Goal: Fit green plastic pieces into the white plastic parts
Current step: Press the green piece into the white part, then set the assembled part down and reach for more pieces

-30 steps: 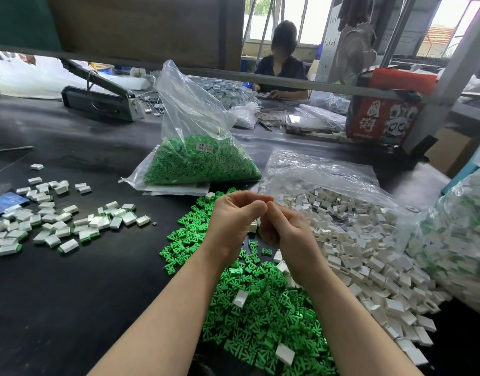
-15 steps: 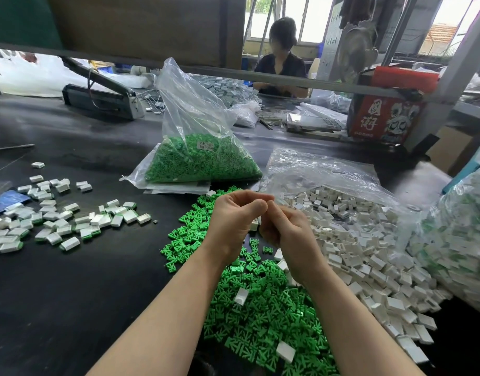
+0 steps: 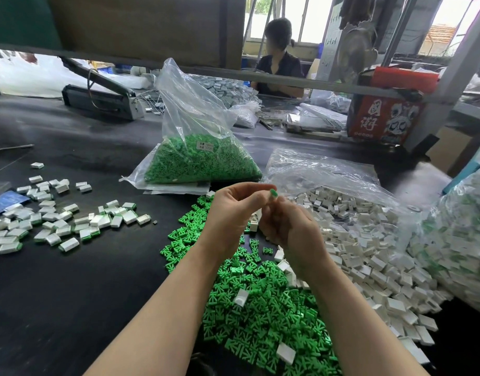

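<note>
green piece point(image 3: 273, 193) now visible, fingers point(image 3: 263, 198) raised

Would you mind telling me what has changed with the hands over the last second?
The hands have eased slightly apart, so a green piece pinched at the left hand fingertips now shows; earlier the closed hands hid it. The right hand stays curled beside it; what it holds is hidden. The loose green pile, white parts and finished pieces lie as before.
</note>
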The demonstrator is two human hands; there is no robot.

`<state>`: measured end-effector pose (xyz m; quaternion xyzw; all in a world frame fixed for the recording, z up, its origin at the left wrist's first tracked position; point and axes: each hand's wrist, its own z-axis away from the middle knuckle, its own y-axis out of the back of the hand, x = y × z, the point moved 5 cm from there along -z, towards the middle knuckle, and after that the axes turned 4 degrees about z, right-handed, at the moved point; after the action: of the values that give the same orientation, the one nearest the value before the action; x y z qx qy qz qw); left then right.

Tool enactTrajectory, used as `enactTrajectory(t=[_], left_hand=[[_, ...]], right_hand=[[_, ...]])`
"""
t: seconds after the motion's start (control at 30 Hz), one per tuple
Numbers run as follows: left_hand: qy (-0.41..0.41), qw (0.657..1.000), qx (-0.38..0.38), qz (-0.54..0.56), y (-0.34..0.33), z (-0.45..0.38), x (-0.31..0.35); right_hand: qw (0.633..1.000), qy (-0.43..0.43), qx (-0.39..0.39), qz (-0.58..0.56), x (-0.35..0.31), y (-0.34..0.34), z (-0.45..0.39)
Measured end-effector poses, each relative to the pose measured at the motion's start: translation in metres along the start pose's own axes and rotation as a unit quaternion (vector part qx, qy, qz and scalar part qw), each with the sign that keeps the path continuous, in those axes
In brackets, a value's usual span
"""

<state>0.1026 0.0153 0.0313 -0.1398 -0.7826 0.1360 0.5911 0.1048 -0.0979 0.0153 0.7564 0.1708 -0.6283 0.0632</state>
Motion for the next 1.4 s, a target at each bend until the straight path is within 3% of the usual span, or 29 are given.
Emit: enactTrajectory(t=[0.43,0.67,0.73,0.8,0.87,1.0,1.13,1.23,1.3,1.4], left_hand=[[0.011,0.998,-0.035,0.051,0.002,0.002,0.003],[0.02,0.999,-0.04,0.026,0.006,0.001,0.0],[0.026,0.999,-0.015,-0.018,0.014,-0.001,0.001],[0.029,0.994,0.068,-0.086,0.037,-0.004,0.003],[0.017,0.96,0.182,-0.212,0.071,-0.004,0.011],[0.002,0.816,0.321,-0.481,0.137,0.011,0.033],[0.06,0.681,0.426,-0.592,0.183,0.031,0.045],[0.078,0.623,0.457,-0.63,0.187,0.036,0.048],[0.036,0.642,0.424,-0.638,0.175,0.03,0.05],[-0.036,0.749,0.313,-0.583,0.141,0.014,0.047]], right_hand=[[1.0,0.019,-0.004,0.004,-0.003,-0.001,0.0],[0.999,0.021,-0.004,0.029,-0.005,-0.002,0.001],[0.997,0.012,0.011,0.076,-0.006,0.001,0.001],[0.992,-0.013,0.038,0.118,-0.006,0.007,0.0],[0.982,-0.035,0.073,0.172,-0.004,0.018,0.0],[0.952,-0.053,0.107,0.283,-0.002,0.036,-0.001],[0.903,-0.081,0.074,0.416,0.003,0.045,-0.001],[0.848,-0.084,0.045,0.522,0.004,0.044,-0.001],[0.825,-0.081,0.029,0.559,0.004,0.04,-0.001],[0.807,-0.071,0.028,0.585,0.002,0.035,0.0]])
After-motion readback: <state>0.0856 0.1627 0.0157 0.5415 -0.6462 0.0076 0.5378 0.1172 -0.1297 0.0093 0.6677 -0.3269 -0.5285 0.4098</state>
